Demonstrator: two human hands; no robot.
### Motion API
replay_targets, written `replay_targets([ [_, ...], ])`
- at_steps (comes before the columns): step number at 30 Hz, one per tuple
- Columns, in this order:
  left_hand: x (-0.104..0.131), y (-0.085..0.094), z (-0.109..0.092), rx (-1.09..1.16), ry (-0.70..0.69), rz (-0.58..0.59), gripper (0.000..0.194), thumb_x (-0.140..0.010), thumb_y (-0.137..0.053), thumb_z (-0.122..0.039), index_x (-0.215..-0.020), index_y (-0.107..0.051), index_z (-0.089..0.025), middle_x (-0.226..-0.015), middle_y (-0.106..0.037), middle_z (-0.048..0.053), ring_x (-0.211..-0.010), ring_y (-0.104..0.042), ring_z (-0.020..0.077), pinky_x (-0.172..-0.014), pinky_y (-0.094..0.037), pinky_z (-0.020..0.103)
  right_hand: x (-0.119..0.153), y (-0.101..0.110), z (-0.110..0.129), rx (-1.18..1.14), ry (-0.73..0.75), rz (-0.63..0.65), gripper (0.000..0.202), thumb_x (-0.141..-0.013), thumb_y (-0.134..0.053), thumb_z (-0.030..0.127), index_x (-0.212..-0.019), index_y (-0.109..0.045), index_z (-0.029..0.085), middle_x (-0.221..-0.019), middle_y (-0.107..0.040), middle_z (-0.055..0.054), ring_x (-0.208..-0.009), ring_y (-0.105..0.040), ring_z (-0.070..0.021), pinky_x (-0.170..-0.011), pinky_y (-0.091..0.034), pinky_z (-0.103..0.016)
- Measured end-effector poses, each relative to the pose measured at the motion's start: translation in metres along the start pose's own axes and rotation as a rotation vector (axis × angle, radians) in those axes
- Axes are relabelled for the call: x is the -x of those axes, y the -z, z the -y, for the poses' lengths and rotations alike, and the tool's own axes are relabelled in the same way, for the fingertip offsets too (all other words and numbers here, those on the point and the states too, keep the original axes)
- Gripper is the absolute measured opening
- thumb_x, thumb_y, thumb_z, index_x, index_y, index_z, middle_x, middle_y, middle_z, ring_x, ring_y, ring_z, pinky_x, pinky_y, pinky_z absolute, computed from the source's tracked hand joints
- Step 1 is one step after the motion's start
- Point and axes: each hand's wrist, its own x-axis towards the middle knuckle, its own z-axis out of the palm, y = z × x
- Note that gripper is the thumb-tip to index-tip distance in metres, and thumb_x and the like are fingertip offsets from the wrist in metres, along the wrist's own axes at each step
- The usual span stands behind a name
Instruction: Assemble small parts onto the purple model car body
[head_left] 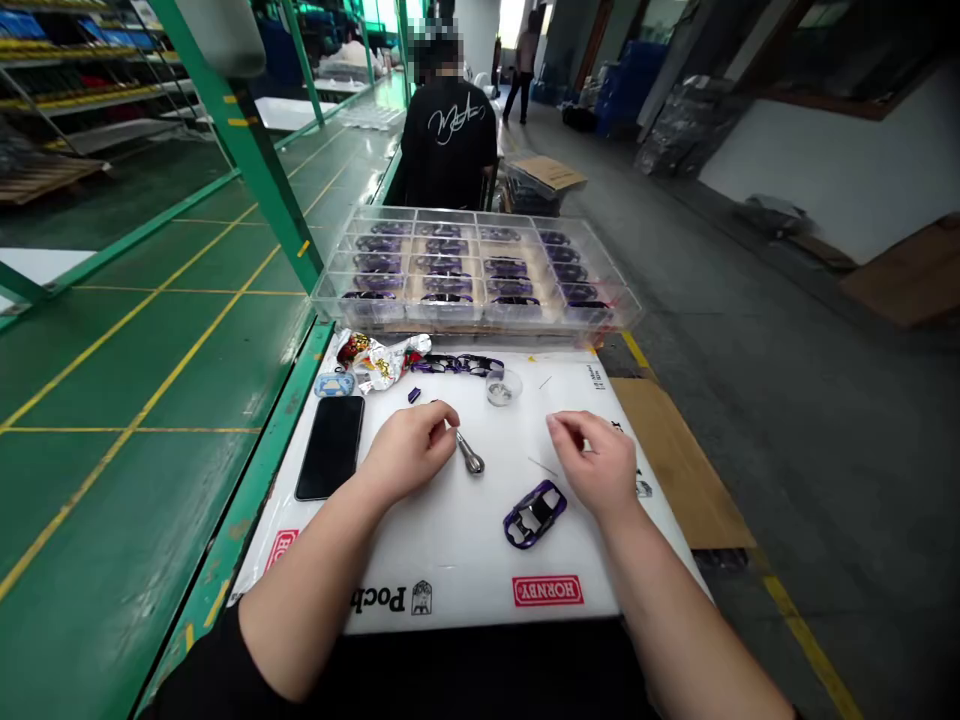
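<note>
My left hand (412,445) is closed, fingers curled, above the white work surface; what it holds, if anything, is hidden. Close beside its fingertips is a slim metal tool (471,457) with a rounded end. My right hand (600,458) is closed too, thumb and forefinger pinched; nothing between them can be made out. Near it lies a thin strip (541,466), with a purple and black toy car body (535,514) below. Farther back are a small clear cup (502,388), more purple car bodies (457,365) and a small purple piece (414,395).
A clear compartment tray (480,312) of purple car bodies spans the far end. At left are a black phone (330,447) and a crumpled foil wrapper (386,365). A green post (262,170) rises there. Ahead sits a person in black (450,140). Cardboard (679,465) lies at right.
</note>
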Motion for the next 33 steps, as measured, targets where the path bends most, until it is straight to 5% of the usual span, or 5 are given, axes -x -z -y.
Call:
replay_targets([
  [8, 0.000, -0.002, -0.006, -0.082, -0.007, 0.341, 0.029, -0.106, -0.066, -0.039, -0.124, -0.083, -0.024, -0.083, -0.078, 0.003, -0.074, -0.069, 0.0242, -0.069, -0.041, 0.035, 0.001, 0.019, -0.001, -0.016, -0.158, 0.045, 0.026, -0.110, -0.072, 0.043, -0.099, -0.083, 0.022, -0.086, -0.081, -0.004, -0.073, -0.072, -0.0211, -0.067, -0.060, -0.032],
  [13, 0.000, -0.007, -0.001, -0.165, -0.017, 0.424, 0.044, -0.106, -0.070, -0.049, -0.142, -0.082, -0.028, -0.096, -0.085, 0.005, -0.082, -0.075, 0.0277, -0.073, -0.046, 0.036, 0.011, 0.053, 0.027, -0.033, -0.099, 0.474, 0.024, -0.109, -0.080, 0.043, -0.128, -0.087, 0.030, -0.126, -0.085, -0.008, -0.111, -0.082, -0.0269, -0.084, -0.069, -0.034],
  [16, 0.000, -0.007, -0.001, -0.191, -0.020, 0.435, 0.045, -0.105, -0.069, -0.050, -0.143, -0.081, -0.028, -0.103, -0.087, 0.007, -0.088, -0.077, 0.0294, -0.076, -0.048, 0.037, 0.022, 0.070, 0.036, 0.035, -0.088, 0.749, 0.054, -0.101, -0.093, 0.040, -0.153, -0.077, 0.035, -0.164, -0.071, -0.008, -0.150, -0.069, -0.0343, -0.127, -0.059, -0.052],
  [20, -0.001, -0.008, -0.002, -0.196, -0.013, 0.432, 0.045, -0.105, -0.068, -0.051, -0.140, -0.082, -0.026, -0.102, -0.086, 0.007, -0.087, -0.077, 0.0294, -0.075, -0.047, 0.037, 0.032, 0.070, 0.037, 0.134, -0.101, 0.950, 0.081, -0.092, -0.098, 0.020, -0.166, -0.069, 0.036, -0.179, -0.058, -0.007, -0.164, -0.059, -0.0370, -0.135, -0.053, -0.056],
  [33, -0.002, -0.009, 0.009, -0.128, -0.034, 0.402, 0.045, -0.110, -0.076, -0.052, -0.142, -0.075, -0.020, -0.117, -0.081, 0.008, -0.101, -0.077, 0.0256, -0.097, -0.065, 0.047, 0.071, 0.037, 0.035, 0.145, -0.015, 0.593, 0.049, -0.101, -0.089, 0.031, -0.149, -0.077, 0.025, -0.129, -0.082, -0.015, -0.123, -0.074, -0.0378, -0.109, -0.064, -0.058],
])
